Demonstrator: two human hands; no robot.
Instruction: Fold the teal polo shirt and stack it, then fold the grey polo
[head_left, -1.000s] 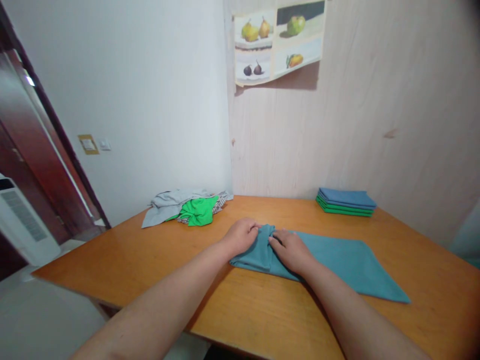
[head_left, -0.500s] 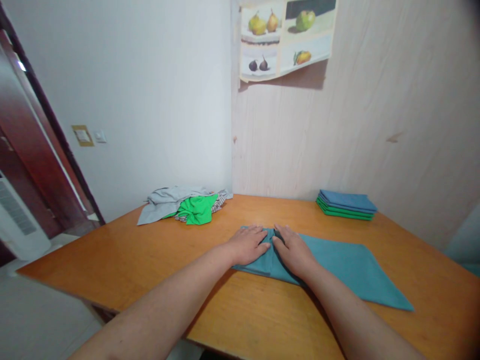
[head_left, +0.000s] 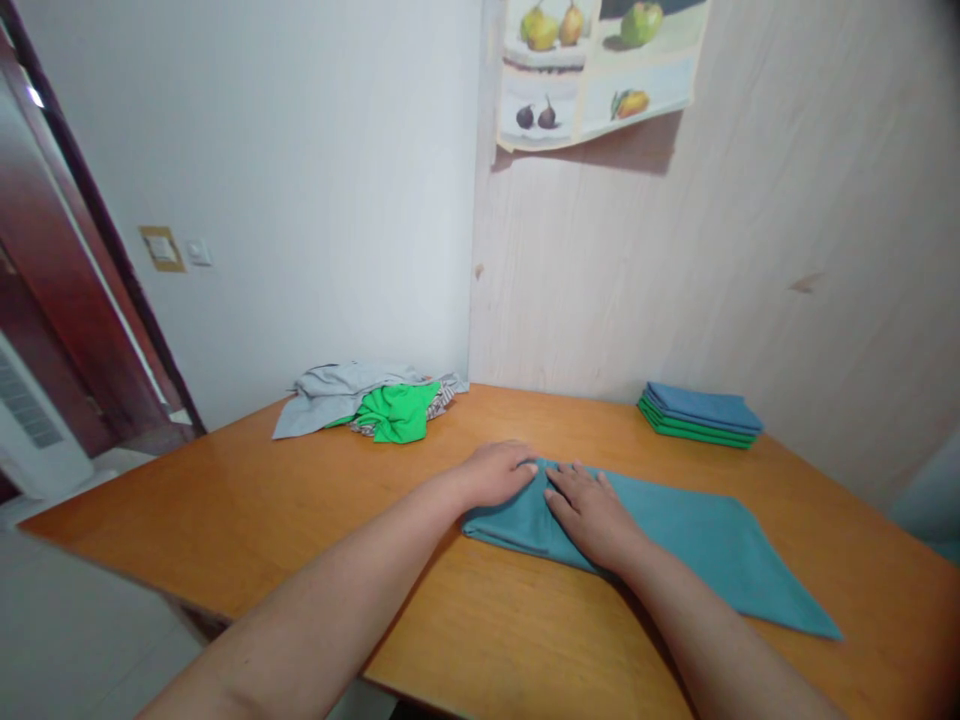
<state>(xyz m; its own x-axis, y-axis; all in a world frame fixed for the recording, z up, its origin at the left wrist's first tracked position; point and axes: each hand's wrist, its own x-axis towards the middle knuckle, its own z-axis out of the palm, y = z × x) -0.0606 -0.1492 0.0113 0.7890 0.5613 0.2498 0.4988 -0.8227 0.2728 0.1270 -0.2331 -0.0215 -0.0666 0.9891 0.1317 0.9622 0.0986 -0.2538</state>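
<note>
A teal cloth (head_left: 697, 535) lies flat on the table, long from left to right. Its left end is doubled over into a thicker layer with a crease, and its right end runs to a slanted point. At the far left corner of that doubled part, my left hand (head_left: 495, 477) is closed on the edge, thumb on top; some of its fingertips are hidden. My right hand (head_left: 592, 512) rests palm down on the cloth just right of the crease, fingers stretched and slightly apart.
On the wooden table (head_left: 300, 520), a loose heap of grey, green and striped clothes (head_left: 394, 410) lies at the back left. A neat stack of folded blue and green cloths (head_left: 701, 413) sits at the back right. Walls close off the table's far side.
My left hand has gone from lying flat on the doubled part to closing at its far left edge. My right hand stays near the crease, its fingers more spread. The view has shifted slightly.
</note>
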